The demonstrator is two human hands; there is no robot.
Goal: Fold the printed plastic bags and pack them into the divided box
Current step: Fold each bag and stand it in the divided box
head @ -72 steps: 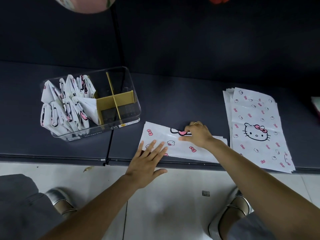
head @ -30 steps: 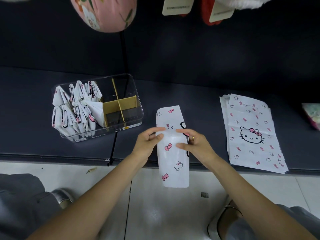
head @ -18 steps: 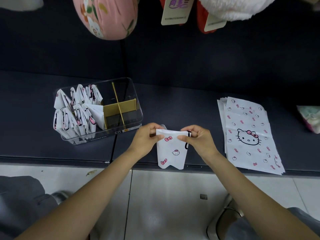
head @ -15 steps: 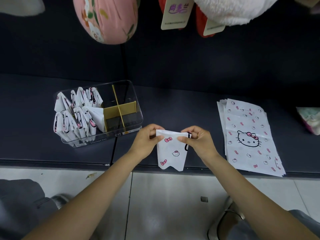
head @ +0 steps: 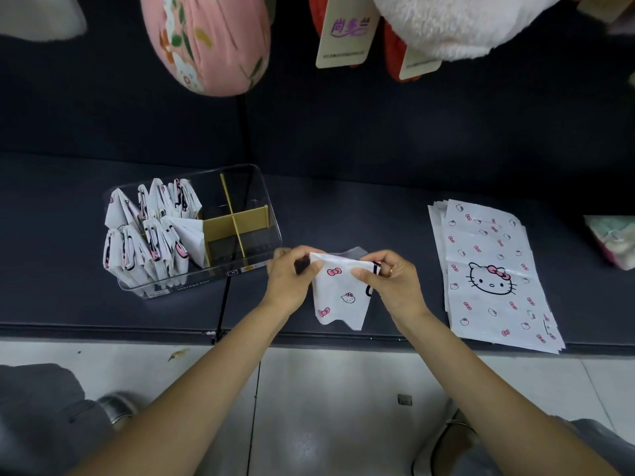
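Note:
A white printed plastic bag (head: 340, 297), folded narrow and doubled over, hangs above the front of the dark shelf. My left hand (head: 290, 281) pinches its top left corner and my right hand (head: 395, 283) pinches its top right corner at the fold. Left of my hands stands the clear divided box (head: 264, 214) with a yellow cross divider. Its left compartments hold several folded bags (head: 151, 235) standing upright; the right compartments look empty. A flat stack of unfolded printed bags (head: 491, 273) lies on the shelf to the right.
A dark shelf (head: 343, 207) carries everything; its front edge runs just below my hands, with pale floor tiles beneath. Plush items and paper tags (head: 347, 29) hang overhead at the back. A pale packet (head: 611, 242) sits at the far right edge.
The bag lay flat on the shelf, was lifted and held long between both hands, then folded in half. In the last half second it barely moved.

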